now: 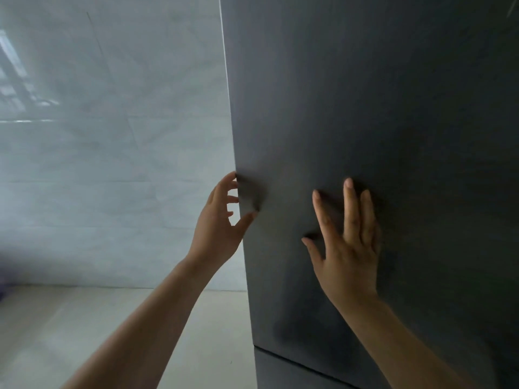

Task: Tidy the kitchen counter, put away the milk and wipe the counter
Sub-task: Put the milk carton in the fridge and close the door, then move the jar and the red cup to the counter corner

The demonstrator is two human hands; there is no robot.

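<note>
Along the left, a pale glossy tiled wall [112, 136] is meeting a light floor [84, 332]. At the dark grey fridge door [365, 108], the left hand [216, 231] is curling its fingers around the door's left edge, thumb on the front. The right hand [348, 248] is pressing flat, fingers spread, grasping nothing. Milk is out of view.

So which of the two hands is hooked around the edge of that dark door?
The left hand: its fingers curl around the left edge of the dark fridge door, thumb on the front. The right hand lies flat, fingers spread, on the door's face.
</note>
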